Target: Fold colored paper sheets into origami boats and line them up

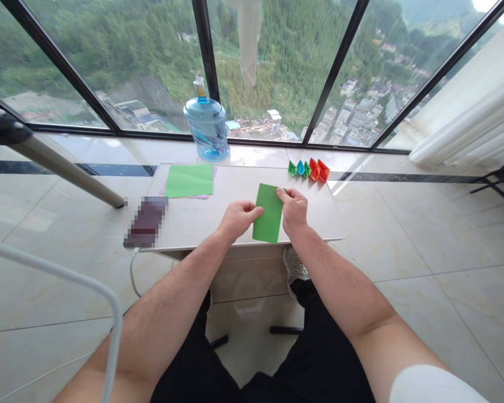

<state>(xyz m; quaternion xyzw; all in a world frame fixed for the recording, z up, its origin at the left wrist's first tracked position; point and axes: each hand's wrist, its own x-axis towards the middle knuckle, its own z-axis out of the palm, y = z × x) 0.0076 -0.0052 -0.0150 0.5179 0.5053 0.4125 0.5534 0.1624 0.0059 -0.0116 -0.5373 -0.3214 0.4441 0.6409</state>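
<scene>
Between my two hands is a green sheet of paper point(267, 215), a narrow upright rectangle that looks folded in half. My left hand point(240, 218) pinches its left edge, thumb on the near face. At the upper right corner, my right hand point(293, 208) is closed on the same paper with the thumb on top. The paper is held over the front edge of the small white table point(193, 224). Fingers behind the paper are hidden.
A stack of coloured paper point(190, 181), green on top, lies at the table's back left. Several small folded paper pieces point(308, 169) stand back right. A blurred phone-like object point(147, 221) with a cable is front left. Behind stands a blue water jug point(208, 129).
</scene>
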